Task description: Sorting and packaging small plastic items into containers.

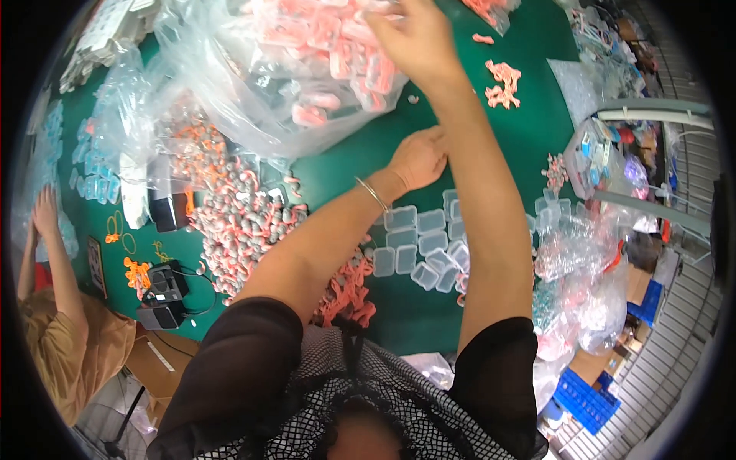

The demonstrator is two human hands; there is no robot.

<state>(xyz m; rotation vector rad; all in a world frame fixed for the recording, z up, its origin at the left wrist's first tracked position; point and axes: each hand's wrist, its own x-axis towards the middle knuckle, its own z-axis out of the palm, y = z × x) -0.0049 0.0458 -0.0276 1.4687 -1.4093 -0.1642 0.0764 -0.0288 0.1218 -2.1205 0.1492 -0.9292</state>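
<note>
My right hand (414, 34) reaches over the large clear plastic bag (291, 138) at the top, its fingers by small clear boxes with pink contents (345, 54). Those fingers are blurred, and I cannot tell whether they hold a box. Below it, my left hand (420, 159), a bangle (373, 195) on its wrist, is low over the green table (345, 172). Its fingers are curled and partly hidden behind my right forearm; what they hold, if anything, does not show. Nearer me lie several empty clear boxes (400, 218).
Piled left of my left forearm are small grey-and-pink pieces (245, 222); coral-pink pieces (349, 295) lie near my body. Black devices with cables (165, 287) stand at left, near a co-worker's hands (46, 211). Clear bags (575, 261) crowd the right edge.
</note>
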